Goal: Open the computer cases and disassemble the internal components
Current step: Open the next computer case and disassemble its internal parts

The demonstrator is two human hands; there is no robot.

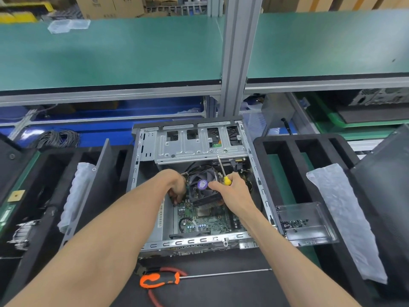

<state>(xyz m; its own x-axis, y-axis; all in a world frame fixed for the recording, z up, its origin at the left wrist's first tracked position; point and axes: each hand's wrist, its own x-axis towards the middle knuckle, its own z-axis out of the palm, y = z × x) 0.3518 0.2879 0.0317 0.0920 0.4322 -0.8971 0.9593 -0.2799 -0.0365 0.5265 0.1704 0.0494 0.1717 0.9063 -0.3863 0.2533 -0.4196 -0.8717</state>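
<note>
Fingers of the right hand (pixel 232 191) curl round a yellow screwdriver (pixel 223 171) while its fingertips rest on the fan (pixel 202 187); left hand (pixel 176 187) curls at the fan's left edge, gripping something hidden; the fan sits tilted over the board (pixel 205 218) mid-case (pixel 194 185); best to lift it straight, free its cable first, and keep the screwdriver tip off the board; pliers (pixel 159 280) lie near.

Green motherboard (pixel 208 220), purple-labelled black fan (pixel 202 185), yellow-handled screwdriver (pixel 224 173), orange-and-black screwdriver (pixel 159 280), teal shelf (pixel 110 56).
</note>
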